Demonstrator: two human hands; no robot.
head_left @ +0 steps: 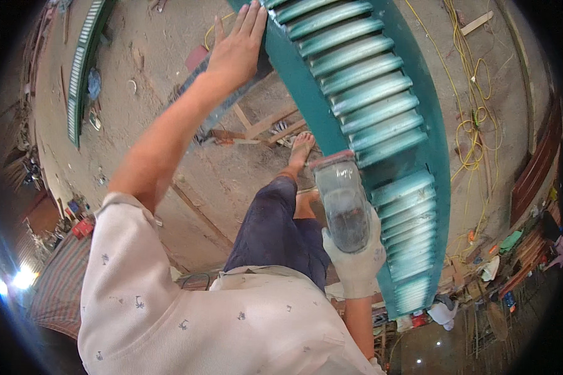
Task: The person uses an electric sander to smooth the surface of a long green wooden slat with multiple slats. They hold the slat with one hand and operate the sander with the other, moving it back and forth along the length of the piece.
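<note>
A gloved right hand has its fingers curled around a grey, dust-filmed power tool, its nose over the inner edge of a curved green panel. Sanding appears under way; the next pass likely calls for a level, steady grip. Rounded ribs show pale, scuffed ridges. Farther up, the bare left hand, fingers straight, gripping nothing, rests at the panel's edge. Beyond, yellow cord snarls across dusty floor.

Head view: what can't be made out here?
All in the head view:
Green slatted panel: upper end cut off by the top edge.
Power sander: sanding face hidden by its own body.
Gloved right hand: palm hidden by the sander.
Left hand: palm hidden by its back.
</note>
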